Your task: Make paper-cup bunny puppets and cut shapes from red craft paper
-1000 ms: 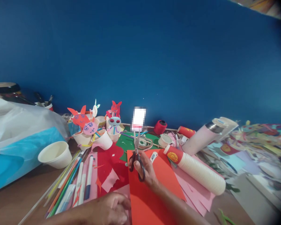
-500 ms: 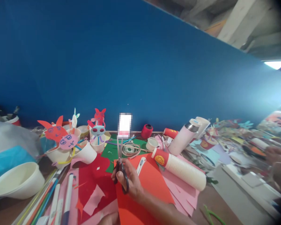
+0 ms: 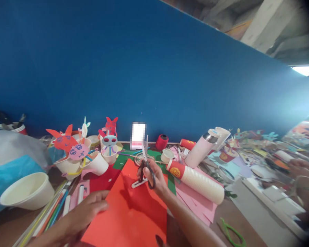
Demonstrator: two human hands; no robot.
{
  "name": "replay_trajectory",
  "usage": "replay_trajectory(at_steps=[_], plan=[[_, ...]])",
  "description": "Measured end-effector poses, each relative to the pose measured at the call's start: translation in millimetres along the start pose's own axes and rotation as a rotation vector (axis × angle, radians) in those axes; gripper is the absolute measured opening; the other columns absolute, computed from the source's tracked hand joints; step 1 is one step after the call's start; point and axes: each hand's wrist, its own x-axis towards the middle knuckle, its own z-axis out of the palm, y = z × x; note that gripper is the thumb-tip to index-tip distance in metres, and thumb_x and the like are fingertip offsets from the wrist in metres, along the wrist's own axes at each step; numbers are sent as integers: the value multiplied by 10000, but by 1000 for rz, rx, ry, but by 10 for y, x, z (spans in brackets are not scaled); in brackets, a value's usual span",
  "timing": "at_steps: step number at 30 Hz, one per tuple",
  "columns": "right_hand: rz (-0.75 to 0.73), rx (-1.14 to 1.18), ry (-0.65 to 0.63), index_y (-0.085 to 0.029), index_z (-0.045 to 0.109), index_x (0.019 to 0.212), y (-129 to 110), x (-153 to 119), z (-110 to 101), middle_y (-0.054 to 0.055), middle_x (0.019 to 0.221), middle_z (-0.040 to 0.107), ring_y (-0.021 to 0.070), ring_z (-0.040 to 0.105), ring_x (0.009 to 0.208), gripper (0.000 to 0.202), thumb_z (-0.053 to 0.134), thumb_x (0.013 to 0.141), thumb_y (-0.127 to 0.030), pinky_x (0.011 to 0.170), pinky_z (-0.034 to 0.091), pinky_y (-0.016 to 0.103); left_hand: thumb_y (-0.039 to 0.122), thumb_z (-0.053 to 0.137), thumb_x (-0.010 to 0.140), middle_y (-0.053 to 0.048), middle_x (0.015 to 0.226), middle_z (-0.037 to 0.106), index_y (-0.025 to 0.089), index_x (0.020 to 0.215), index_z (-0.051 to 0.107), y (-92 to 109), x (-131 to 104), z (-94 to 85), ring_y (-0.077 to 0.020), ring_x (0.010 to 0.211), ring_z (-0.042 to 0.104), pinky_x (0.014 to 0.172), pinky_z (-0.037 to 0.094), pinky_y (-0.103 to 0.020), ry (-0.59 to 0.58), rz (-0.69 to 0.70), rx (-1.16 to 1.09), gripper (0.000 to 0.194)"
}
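My right hand (image 3: 156, 176) is closed round the black handles of a pair of scissors (image 3: 145, 151), whose metal blades point up and away from me. Beneath that hand a white utility knife (image 3: 138, 184) lies on a sheet of orange-red paper (image 3: 134, 219). At the sheet's left edge is my left hand (image 3: 89, 207), its thumb over the paper and its fingers bent at the edge. Part of the dark red sheet (image 3: 103, 180) shows behind the orange-red one.
Paper cups with paper animal faces (image 3: 78, 152) stand at left, near a white bowl (image 3: 28, 192) and several markers. To the right lie a stack of paper cups (image 3: 201, 185), a pink thermos (image 3: 201, 147) and green scissors (image 3: 231, 233). Another person's hand (image 3: 302, 173) is at the far right.
The orange-red paper has shifted left and turned, covering more of the dark red sheet. My left hand has come into view at its edge. My right hand and the scissors have moved right.
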Motion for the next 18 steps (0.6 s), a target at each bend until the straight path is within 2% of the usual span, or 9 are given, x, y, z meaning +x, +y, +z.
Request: replay_trajectory(at_steps=[3,7,10,12,14,18], plan=[[-20,-117,-21,-182,419,1013,-1,9,-61,8,692,534,120,517,563,301,457,829,-417,524,432,243,224,530,575,-12,650,672,193,797,657,118,-15,-138,-229,734,620,633,472,-275,80,-11,116,257],[-2,-503,-109,-200,431,1003,24,-24,1,-1,690,562,139,537,573,310,504,781,-404,521,408,243,221,500,596,-34,915,678,187,935,634,194,-66,-203,-253,906,587,731,466,-287,43,-45,220,367],[-30,-861,-157,-218,448,1023,15,-41,63,-3,737,606,163,562,630,377,596,704,-354,576,396,256,236,473,621,-49,1113,604,166,1048,585,234,-101,-250,-275,1109,463,841,421,-292,88,-15,308,446],[-75,-998,-182,-216,462,1032,1,-57,48,18,830,627,186,576,716,397,604,690,-359,645,397,277,245,469,634,-47,1192,553,168,1074,573,266,-116,-299,-285,1193,365,887,390,-301,126,3,401,458],[-99,-1097,-201,-211,483,1028,-9,-101,-30,35,907,627,209,572,803,407,617,673,-355,715,388,300,246,477,642,-40,1198,548,185,1066,582,297,-123,-346,-294,1200,353,892,385,-313,116,19,477,442],[-19,-1197,-219,-212,491,1049,-17,-278,-293,39,962,607,210,556,867,406,610,671,-295,753,382,294,259,463,648,-51,989,648,180,982,624,317,-104,-390,-288,987,541,762,458,-307,52,60,502,379]])
